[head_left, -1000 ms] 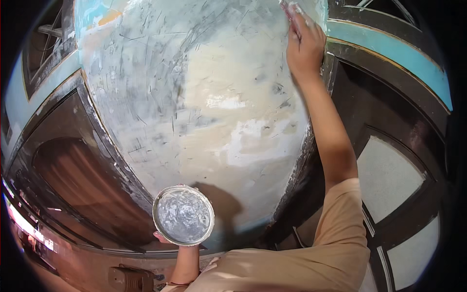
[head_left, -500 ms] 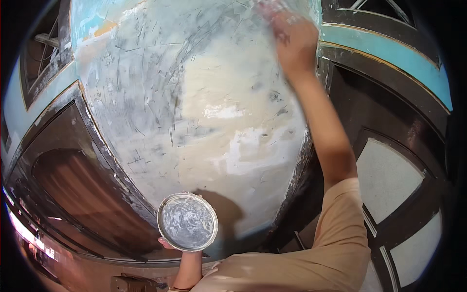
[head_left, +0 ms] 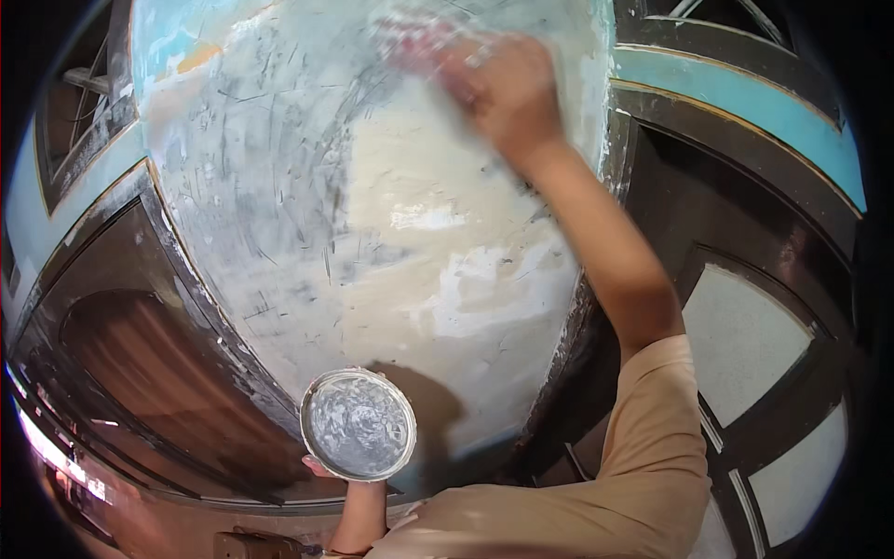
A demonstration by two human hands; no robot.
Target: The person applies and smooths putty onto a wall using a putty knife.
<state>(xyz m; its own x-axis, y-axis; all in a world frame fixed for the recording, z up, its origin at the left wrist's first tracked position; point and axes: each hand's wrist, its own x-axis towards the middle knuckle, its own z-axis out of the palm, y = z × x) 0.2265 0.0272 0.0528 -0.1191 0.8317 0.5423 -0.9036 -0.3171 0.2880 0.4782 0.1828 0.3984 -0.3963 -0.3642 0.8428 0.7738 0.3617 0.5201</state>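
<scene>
My left hand (head_left: 319, 468) holds up a round, shallow lid-like dish (head_left: 358, 424) from beneath; only a finger or thumb shows beside its rim. Streaky grey-white paste is smeared over the inside of the dish. My right hand (head_left: 507, 93) is raised to the upper part of a patchy wall (head_left: 400, 186), its fingers curled and blurred by motion. A pinkish, white-smeared blur (head_left: 419, 42) is at its fingertips, and I cannot make out what it is. The wall has cream and white patches, grey areas and dark scratches.
A dark wooden door (head_left: 168, 373) with a pale-scuffed frame stands left of the wall. On the right is another dark frame with whitish panels (head_left: 745, 331). Turquoise paint (head_left: 745, 88) bands the upper right. A small brown object (head_left: 251, 545) sits low on the left.
My right hand has swept left across the upper wall, its forearm swinging with it. My left hand and the dish stay in nearly the same place.
</scene>
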